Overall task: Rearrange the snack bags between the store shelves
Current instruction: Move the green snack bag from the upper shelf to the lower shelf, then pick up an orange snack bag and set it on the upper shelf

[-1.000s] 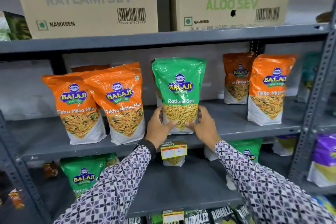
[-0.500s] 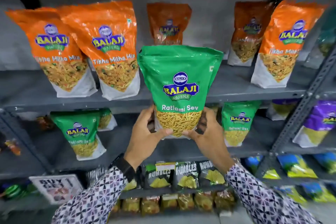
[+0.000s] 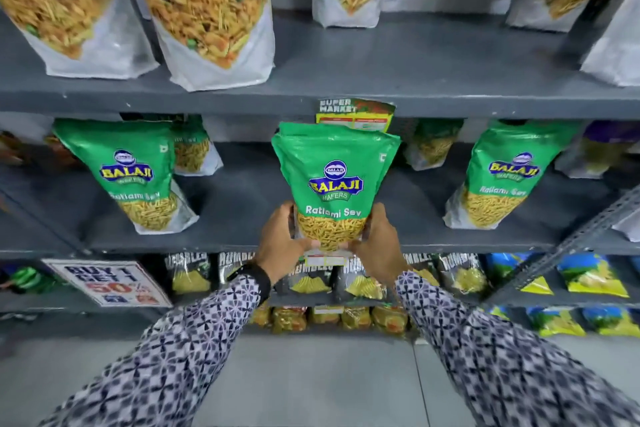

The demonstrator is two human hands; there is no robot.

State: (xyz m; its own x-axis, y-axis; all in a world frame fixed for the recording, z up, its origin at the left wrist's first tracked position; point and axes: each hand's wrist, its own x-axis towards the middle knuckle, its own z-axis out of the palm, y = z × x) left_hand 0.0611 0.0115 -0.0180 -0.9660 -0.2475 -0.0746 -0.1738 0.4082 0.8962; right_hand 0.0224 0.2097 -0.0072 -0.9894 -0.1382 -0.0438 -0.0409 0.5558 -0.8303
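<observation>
A green Ratlami Sev bag [image 3: 334,180] stands upright at the front of the middle shelf [image 3: 242,218], held at its base from both sides. My left hand [image 3: 282,236] grips its lower left corner and my right hand [image 3: 377,241] its lower right corner. Two matching green bags flank it on the same shelf, a left green bag [image 3: 135,177] and a right green bag [image 3: 502,180]. Orange Tikha Mitha Mix bags [image 3: 207,11] stand on the upper shelf [image 3: 398,59].
A supermarket price tag [image 3: 355,113] hangs from the upper shelf edge just above the held bag. Black Rumbles packs [image 3: 188,274] fill the shelf below, beside a promo sign [image 3: 107,283]. A slanted metal upright [image 3: 568,246] crosses at the right. Grey floor [image 3: 311,374] lies below.
The green bag came off the upper shelf and went down to the middle shelf, both hands still on its base. The camera tilted down, so the cartons on top left the view.
</observation>
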